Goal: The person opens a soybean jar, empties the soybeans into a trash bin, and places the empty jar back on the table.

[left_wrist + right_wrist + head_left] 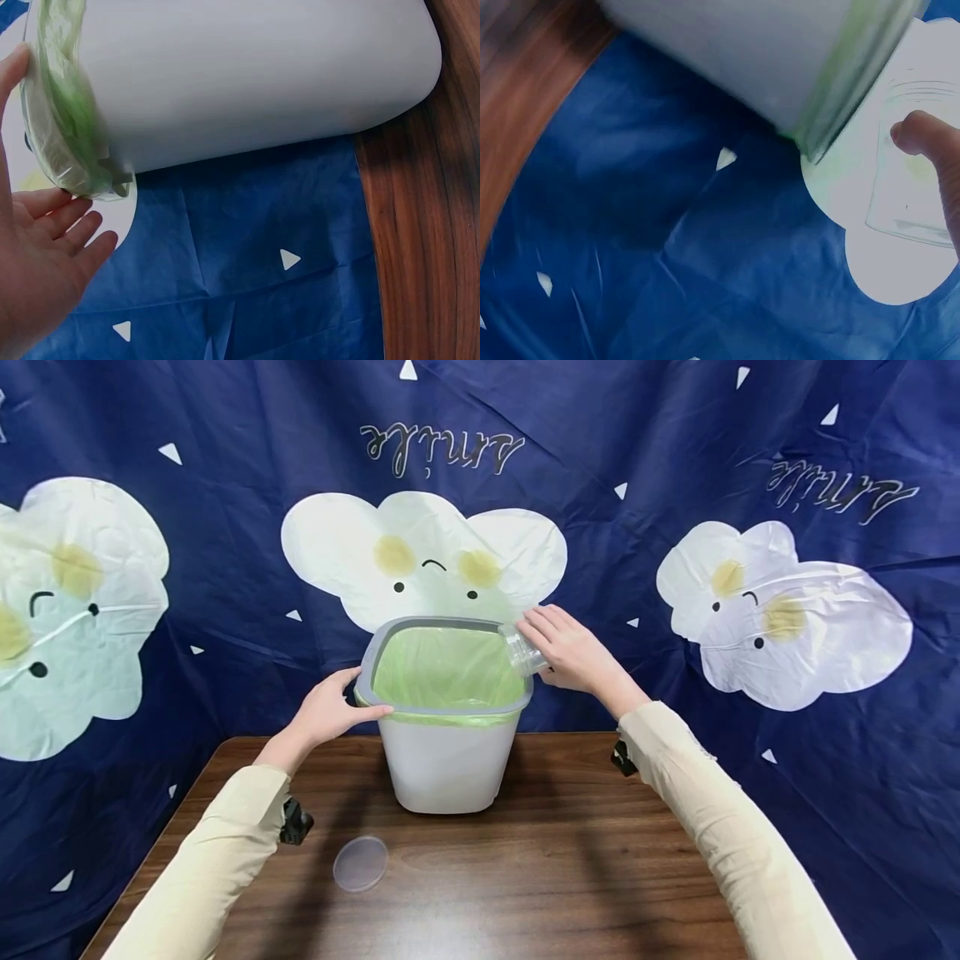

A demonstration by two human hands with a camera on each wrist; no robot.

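1. We see the clear jar tipped over the bin's right rim, gripped by our right hand.
2. Our left hand rests on the left rim, fingers relaxed.
3. A clear lid lies on the surface.

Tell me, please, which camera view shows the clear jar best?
The head view: the clear jar appears whole there, tipped over the bin rim and gripped by the right hand. The right wrist view shows the jar faintly against white cloth, with one fingertip over it. The left wrist view does not show it.
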